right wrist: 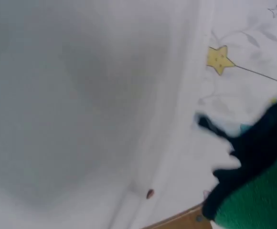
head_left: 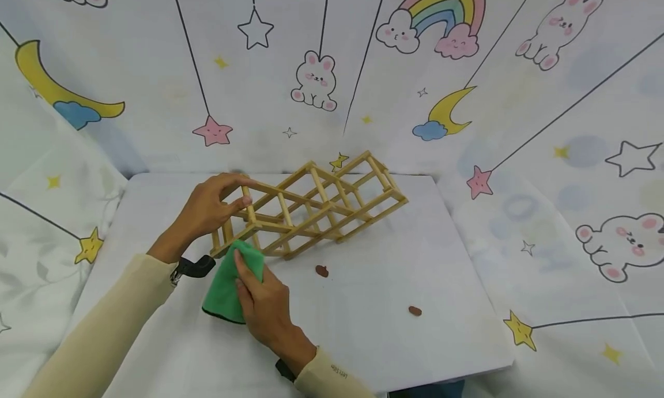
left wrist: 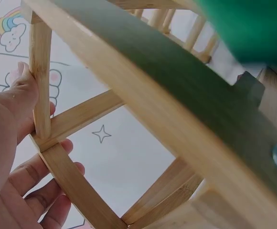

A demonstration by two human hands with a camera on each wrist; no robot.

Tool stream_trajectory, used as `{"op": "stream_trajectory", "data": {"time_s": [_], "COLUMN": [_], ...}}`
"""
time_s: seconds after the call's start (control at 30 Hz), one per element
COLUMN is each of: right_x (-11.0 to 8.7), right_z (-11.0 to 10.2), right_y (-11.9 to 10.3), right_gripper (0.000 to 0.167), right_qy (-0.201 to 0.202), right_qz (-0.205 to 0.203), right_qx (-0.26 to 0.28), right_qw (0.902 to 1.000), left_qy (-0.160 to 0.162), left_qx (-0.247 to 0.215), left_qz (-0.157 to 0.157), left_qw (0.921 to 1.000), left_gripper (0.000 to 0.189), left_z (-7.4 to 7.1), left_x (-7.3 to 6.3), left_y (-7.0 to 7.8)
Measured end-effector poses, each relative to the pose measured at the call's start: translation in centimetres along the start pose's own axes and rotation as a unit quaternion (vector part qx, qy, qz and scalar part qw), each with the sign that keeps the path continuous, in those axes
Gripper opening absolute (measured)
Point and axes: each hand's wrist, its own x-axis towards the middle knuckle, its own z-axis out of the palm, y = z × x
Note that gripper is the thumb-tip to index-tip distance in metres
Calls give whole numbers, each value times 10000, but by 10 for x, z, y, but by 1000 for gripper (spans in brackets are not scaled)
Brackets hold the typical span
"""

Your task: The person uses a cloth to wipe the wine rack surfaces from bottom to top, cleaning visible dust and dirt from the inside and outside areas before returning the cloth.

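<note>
Left hand [head_left: 207, 207] pinches a corner post [head_left: 251, 212] of the wooden rack [head_left: 328, 205], apparently to steady it; the rack extends rightward from that grip. Right hand [head_left: 271, 307] holds the green cloth [head_left: 223, 294], index finger [head_left: 245, 269] laid along it, likely for control, beside the near rail [head_left: 224, 247]; contact unclear.

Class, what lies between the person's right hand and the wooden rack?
The green cloth, held by the right hand at the left end of the wooden rack, as the head view shows.
</note>
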Motion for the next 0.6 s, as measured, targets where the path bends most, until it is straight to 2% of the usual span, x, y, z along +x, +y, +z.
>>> {"op": "stream_trajectory", "data": {"time_s": [0.07, 0.1, 0.23, 0.3, 0.33, 0.47, 0.6], "right_x": [-1, -2, -4, -8, -10, -16, -20], "right_z": [2, 2, 4, 6, 8, 16, 19], "right_y": [0, 0, 1, 1, 0, -2, -2], "right_gripper": [55, 54, 51, 53, 55, 59, 56], "right_qy": [152, 36, -1117, -1266, -1195, -491, -158], "right_qz": [150, 183, 67, 24, 35, -38, -298], "right_qx": [100, 103, -149, -226, -251, -401, -328], "right_qw": [9997, 9998, 9936, 9917, 9925, 9980, 9989], "left_qy": [5, 12, 15, -28, -22, 0, -30], "left_qx": [-20, -22, -21, 9, 9, -6, 22], "left_qz": [-40, -57, -92, -72, -76, -85, -93], "left_qw": [10000, 10000, 10000, 10000, 10000, 10000, 10000], "left_gripper": [37, 38, 38, 38, 38, 39, 39], "left_z": [1, 2, 1, 2, 2, 2, 0], "left_x": [-3, -4, -1, 1, 1, 1, 1], "left_y": [-2, -3, 0, 1, 1, 1, 0]}}
